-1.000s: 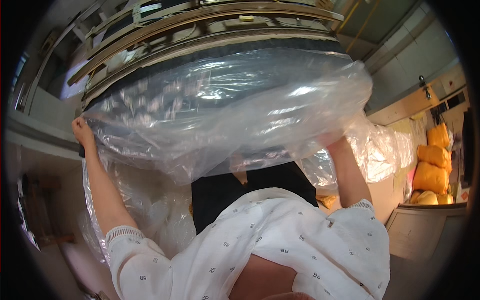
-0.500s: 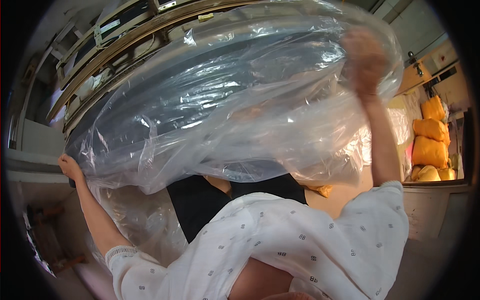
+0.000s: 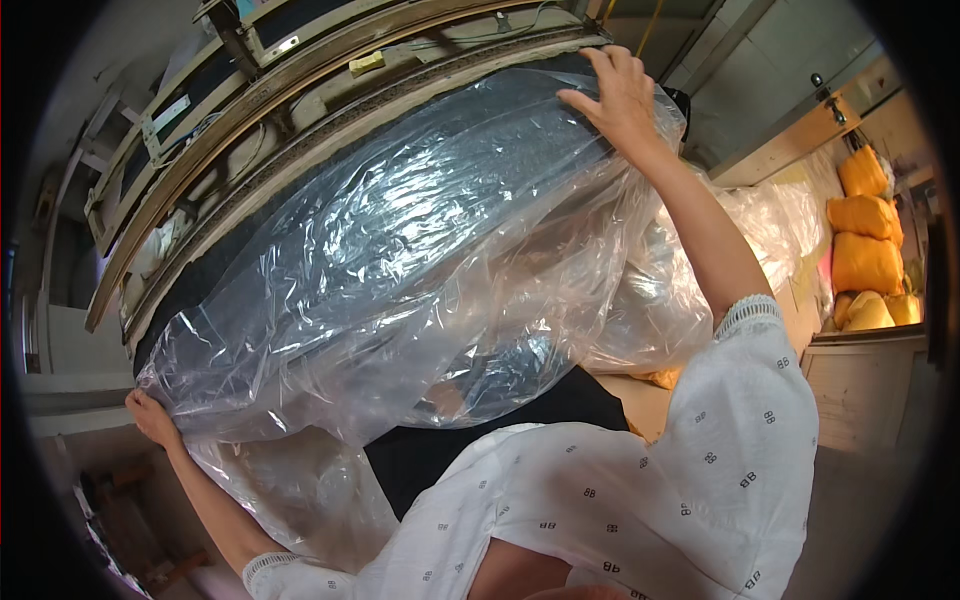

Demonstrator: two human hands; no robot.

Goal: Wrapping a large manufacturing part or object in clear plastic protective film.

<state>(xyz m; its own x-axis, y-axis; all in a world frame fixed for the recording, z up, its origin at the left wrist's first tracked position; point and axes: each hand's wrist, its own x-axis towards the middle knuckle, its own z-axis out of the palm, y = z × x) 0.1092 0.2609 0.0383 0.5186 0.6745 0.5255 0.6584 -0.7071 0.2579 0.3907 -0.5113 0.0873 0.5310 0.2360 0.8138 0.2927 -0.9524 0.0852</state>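
Observation:
A large clear plastic sheet (image 3: pixel 370 240) lies wrinkled and shiny across dark material (image 3: pixel 190 290) on the work surface. At the sheet's near left corner, my left hand (image 3: pixel 155 418) is closed, pinching its edge. My right hand (image 3: pixel 622 105) is at the far right, its fingers spread over the sheet's far right corner, palm down. The sheet's near side hangs down in loose folds in front of me, over black cloth (image 3: pixel 600 405) at my lap. More crumpled clear plastic (image 3: pixel 770 220) extends to the right.
A long curved wood-and-metal frame (image 3: pixel 270 95) runs along the far side, with a small yellow block (image 3: pixel 367 63) on it. Stacked orange bundles (image 3: pixel 866 250) stand at the right, near a wooden board with a dark knob (image 3: pixel 818 80).
The sheet has sunk from a raised billow onto the dark material. My right hand has moved left and its fingers have spread. My left hand has shifted slightly nearer, still at the corner.

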